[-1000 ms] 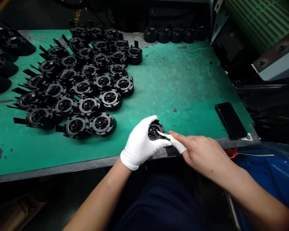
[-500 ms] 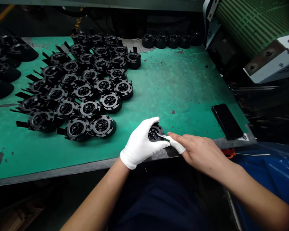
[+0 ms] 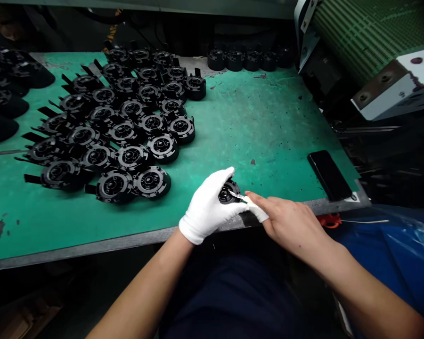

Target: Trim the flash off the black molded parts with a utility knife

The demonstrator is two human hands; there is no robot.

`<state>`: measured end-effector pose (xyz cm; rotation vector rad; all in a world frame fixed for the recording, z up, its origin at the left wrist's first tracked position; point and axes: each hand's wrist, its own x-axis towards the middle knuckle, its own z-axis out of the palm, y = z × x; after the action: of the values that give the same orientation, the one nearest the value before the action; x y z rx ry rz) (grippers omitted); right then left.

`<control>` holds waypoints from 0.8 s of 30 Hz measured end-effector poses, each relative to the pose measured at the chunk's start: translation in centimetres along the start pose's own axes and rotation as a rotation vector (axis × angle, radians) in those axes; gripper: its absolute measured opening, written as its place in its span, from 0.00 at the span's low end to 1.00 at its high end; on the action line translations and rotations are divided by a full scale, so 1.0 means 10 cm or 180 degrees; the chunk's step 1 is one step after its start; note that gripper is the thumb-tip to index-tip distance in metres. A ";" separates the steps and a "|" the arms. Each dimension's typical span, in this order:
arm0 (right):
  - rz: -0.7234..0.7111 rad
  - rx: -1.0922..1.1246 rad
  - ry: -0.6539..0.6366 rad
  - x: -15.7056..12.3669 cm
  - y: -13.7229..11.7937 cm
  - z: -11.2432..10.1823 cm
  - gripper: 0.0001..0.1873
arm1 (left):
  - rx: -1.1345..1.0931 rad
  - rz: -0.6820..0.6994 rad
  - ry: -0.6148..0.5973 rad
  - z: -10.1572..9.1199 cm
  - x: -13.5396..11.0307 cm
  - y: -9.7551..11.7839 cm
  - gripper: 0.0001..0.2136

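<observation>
My left hand [image 3: 207, 205], in a white glove, is closed around a round black plastic part [image 3: 229, 192] just above the table's front edge. The part's ringed face is turned up towards me. My right hand [image 3: 286, 212] is bare except for a white cover on the thumb, and it grips a small knife [image 3: 237, 195] with a thin, shiny blade. The blade's tip reaches over the inside of the round part; whether it touches cannot be made out. Most of the knife's handle is hidden in the fingers.
Many similar black parts [image 3: 130, 155] stand in rows on the green table [image 3: 254, 122], left of my hands. More parts [image 3: 235, 60] line the back edge. A black phone [image 3: 330, 175] lies at the right. Red-handled scissors or pliers [image 3: 330, 220] sit near blue plastic [image 3: 385, 254]. A green ridged machine [image 3: 374, 33] overhangs the back right.
The view has shifted slightly. Both hands keep their grips, and the blade stays over the round part with only a small shift in its angle.
</observation>
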<state>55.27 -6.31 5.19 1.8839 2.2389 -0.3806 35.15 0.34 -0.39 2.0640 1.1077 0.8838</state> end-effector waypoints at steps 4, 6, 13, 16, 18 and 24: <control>0.0285 -0.0085 -0.0019 -0.06 -0.16 0.00 0.39 | -0.0013 0.0065 0.0021 0.02 -0.02 0.00 0.39; 0.0341 -0.0006 0.0008 -0.08 -0.19 0.02 0.40 | -0.0009 0.0084 0.0094 0.03 -0.02 0.01 0.39; -0.0081 0.0654 0.0386 -0.11 0.13 0.07 0.27 | 0.0042 0.0107 0.0052 0.04 0.00 0.02 0.35; -0.0367 0.0747 0.0288 -0.01 0.25 0.05 0.24 | 0.0030 0.0108 0.0051 0.03 0.00 0.02 0.35; -0.0489 0.0717 0.0182 0.06 0.29 0.03 0.23 | 0.0028 0.0109 0.0041 0.03 -0.01 0.02 0.35; -0.0481 0.0325 -0.0041 0.17 0.28 -0.04 0.30 | 0.0063 0.0133 0.0016 0.03 -0.01 0.01 0.35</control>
<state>57.78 -4.17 4.82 1.7580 2.4036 -0.5383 35.39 0.17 -0.50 2.1091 1.0835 0.9020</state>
